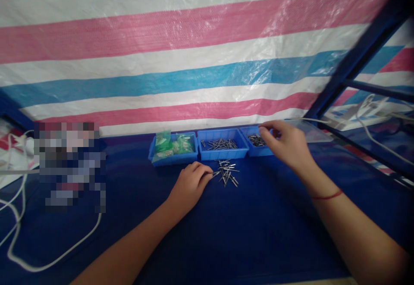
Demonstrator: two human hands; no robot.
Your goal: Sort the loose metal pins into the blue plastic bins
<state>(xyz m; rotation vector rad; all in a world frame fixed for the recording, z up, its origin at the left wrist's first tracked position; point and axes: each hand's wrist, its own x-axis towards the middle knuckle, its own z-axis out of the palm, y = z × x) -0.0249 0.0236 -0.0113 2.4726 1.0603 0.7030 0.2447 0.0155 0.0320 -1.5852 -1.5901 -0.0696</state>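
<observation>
The left hand [190, 183] pinches 1 metal pin [215, 173], with a loose pin pile [228, 173] just to its right. Under the right hand [287, 143] sits 1 blue bin [262, 151]; whether that hand grips anything, I cannot tell.

I count three blue bins [223, 154], one loose heap of metal pins [228, 173] (too tangled to number singly), one red wrist cord [327, 197] and two hands: my left hand [193, 180], my right hand [286, 142].

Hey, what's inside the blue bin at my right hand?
The blue bin holds a pile of small, dark and silvery metal pieces. Your right hand hides its right part; what lies there can't be seen.
</observation>
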